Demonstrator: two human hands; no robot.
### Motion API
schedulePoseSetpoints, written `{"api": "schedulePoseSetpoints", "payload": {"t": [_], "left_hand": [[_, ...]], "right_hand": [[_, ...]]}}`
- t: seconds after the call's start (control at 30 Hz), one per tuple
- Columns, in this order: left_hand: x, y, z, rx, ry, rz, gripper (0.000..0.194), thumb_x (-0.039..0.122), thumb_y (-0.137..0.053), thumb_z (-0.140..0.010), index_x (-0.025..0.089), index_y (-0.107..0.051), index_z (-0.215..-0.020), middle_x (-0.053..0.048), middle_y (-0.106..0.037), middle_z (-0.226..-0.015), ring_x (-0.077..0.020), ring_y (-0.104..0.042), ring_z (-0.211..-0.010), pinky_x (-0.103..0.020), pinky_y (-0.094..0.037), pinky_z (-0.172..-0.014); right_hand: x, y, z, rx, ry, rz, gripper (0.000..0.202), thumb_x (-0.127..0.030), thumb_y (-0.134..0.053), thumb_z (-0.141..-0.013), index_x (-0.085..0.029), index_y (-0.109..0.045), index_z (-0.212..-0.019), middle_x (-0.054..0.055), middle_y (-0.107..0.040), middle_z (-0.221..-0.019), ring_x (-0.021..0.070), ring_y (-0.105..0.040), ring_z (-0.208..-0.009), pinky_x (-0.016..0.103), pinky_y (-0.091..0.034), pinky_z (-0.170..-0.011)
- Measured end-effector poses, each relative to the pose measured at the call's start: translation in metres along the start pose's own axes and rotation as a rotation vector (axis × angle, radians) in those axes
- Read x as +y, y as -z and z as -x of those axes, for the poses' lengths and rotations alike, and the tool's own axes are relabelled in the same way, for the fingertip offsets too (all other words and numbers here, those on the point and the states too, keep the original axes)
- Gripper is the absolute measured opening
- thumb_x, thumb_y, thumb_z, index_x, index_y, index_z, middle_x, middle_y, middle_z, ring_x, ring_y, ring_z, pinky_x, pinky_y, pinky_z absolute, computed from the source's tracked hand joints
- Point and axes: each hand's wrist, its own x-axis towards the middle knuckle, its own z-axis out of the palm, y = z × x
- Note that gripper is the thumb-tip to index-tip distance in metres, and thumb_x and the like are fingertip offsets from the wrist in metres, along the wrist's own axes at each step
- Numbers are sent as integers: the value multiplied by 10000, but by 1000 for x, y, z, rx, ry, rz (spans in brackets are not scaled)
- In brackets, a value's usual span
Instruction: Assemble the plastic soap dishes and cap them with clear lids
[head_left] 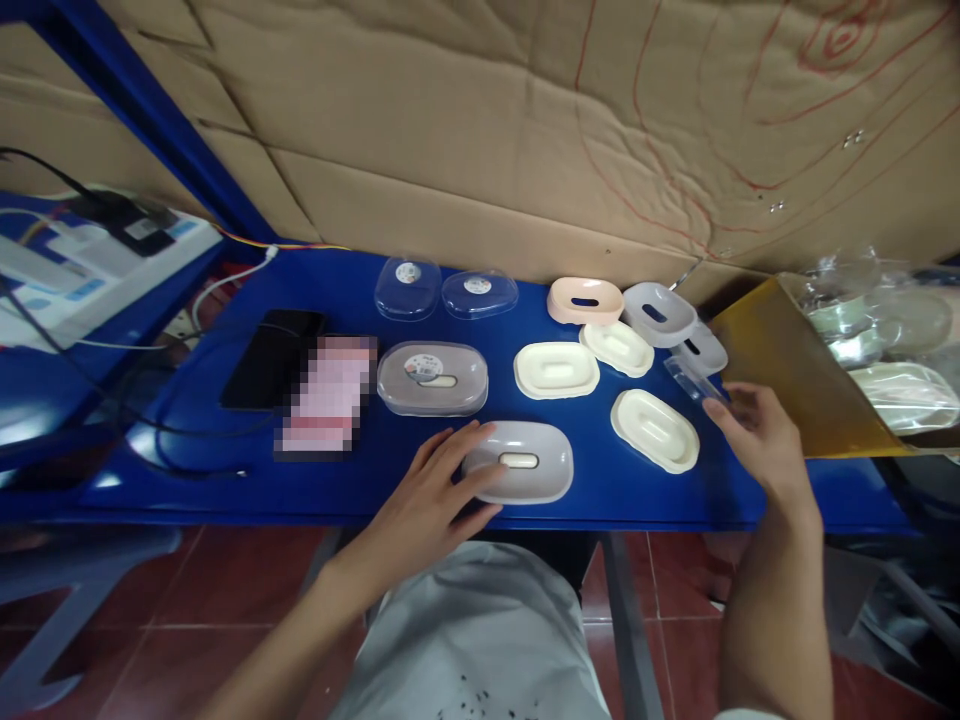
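My left hand [457, 470] holds the left end of a grey soap dish [551, 470], its fingers over the rim and inside and its thumb by the front edge. A cream piece shows through this dish's slot. In my right hand [754, 430] a clear plastic lid [691, 380] is pinched, tilted above the table. Cream oval trays [655, 430] lie between the hands. Left of them sits a grey soap dish under a clear lid with a round label [433, 380]. Behind are a peach dish [585, 300] and a grey dish [660, 314], which overlaps another grey one.
Two clear lids [407, 288] lie at the back of the blue table [360, 490]. Phones [274, 358] and cables are at the left, near a power strip [97, 270]. An open carton [795, 370] with plastic-wrapped pieces stands at the right. Cardboard [450, 130] walls the back.
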Motion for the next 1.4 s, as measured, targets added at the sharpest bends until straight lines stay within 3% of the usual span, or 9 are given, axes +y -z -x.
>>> {"api": "schedulePoseSetpoints", "payload": {"t": [0.07, 0.23, 0.47, 0.83, 0.97, 1.07, 1.17, 1.27, 1.4], "left_hand": [[1, -2, -2, 4, 28, 10, 435, 288, -676, -1052, 244, -551, -1466, -192, -434, -1673, -349, -480, -1539, -601, -472, -1225], [0, -3, -6, 2, 106, 88, 770, 388, -751, -1008, 333, -333, -1652, -171, -353, -1732, -381, -419, -1582, -632, -464, -1238], [-5, -5, 0, -24, 185, 274, 893, 359, -753, -1007, 424, -193, -1700, -122, -360, -1733, -323, -428, -1593, -578, -497, -1237], [-3, -3, 4, -25, 172, 193, 590, 418, -694, -1043, 359, -460, -1582, -104, -425, -1697, -309, -544, -1507, -522, -584, -1159], [2, -3, 6, 66, 135, 52, 577, 359, -702, -1037, 294, -476, -1565, -157, -469, -1646, -343, -540, -1493, -551, -579, -1153], [8, -3, 5, 181, 100, -85, 559, 306, -724, -1020, 231, -498, -1526, -208, -517, -1560, -366, -579, -1420, -571, -590, -1113], [12, -7, -3, 224, 102, -168, 558, 293, -747, -1001, 209, -511, -1500, -207, -578, -1462, -354, -641, -1306, -530, -622, -1047], [15, -16, -23, 216, 139, -178, 520, 320, -725, -1016, 199, -526, -1480, -201, -596, -1438, -335, -696, -1204, -486, -651, -973], [22, -25, -53, 142, 192, -58, 529, 364, -595, -1090, 219, -442, -1575, -214, -502, -1571, -303, -717, -1198, -461, -656, -962]], "right_hand": [[-18, 0, 25, -36, 136, -142, 492, -625, -752, -917, -284, -670, -1263, 146, -725, -1314, 330, -754, -1094, 512, -608, -944], [-84, -32, 79, -380, 679, -151, 503, -477, -817, -937, -300, -652, -1379, 121, -630, -1499, 338, -612, -1413, 533, -557, -1142], [-124, -72, 76, -498, 957, -119, 500, -401, -741, -1012, -295, -614, -1484, 99, -583, -1586, 316, -469, -1567, 553, -515, -1226], [-123, -91, 102, -410, 1057, 78, 632, -473, -681, -1040, -302, -481, -1614, 108, -577, -1616, 355, -344, -1636, 624, -463, -1235], [-92, -77, 85, -390, 838, 127, 700, -529, -575, -1084, -315, -326, -1702, 110, -473, -1704, 348, -350, -1634, 650, -371, -1280], [-54, -58, 83, -182, 608, 232, 549, -427, -555, -1108, -320, -456, -1637, 113, -587, -1610, 370, -489, -1542, 666, -406, -1219], [-33, -39, 102, -196, 602, 258, 459, -311, -550, -1108, -337, -551, -1566, 82, -643, -1555, 343, -546, -1491, 623, -453, -1178], [-45, -34, 133, -323, 679, 222, 478, -229, -553, -1095, -331, -551, -1561, 52, -648, -1554, 309, -521, -1512, 581, -483, -1165], [-90, -53, 165, -428, 812, 188, 509, -141, -516, -1082, -295, -542, -1566, 35, -602, -1607, 288, -448, -1577, 572, -484, -1200]]}}
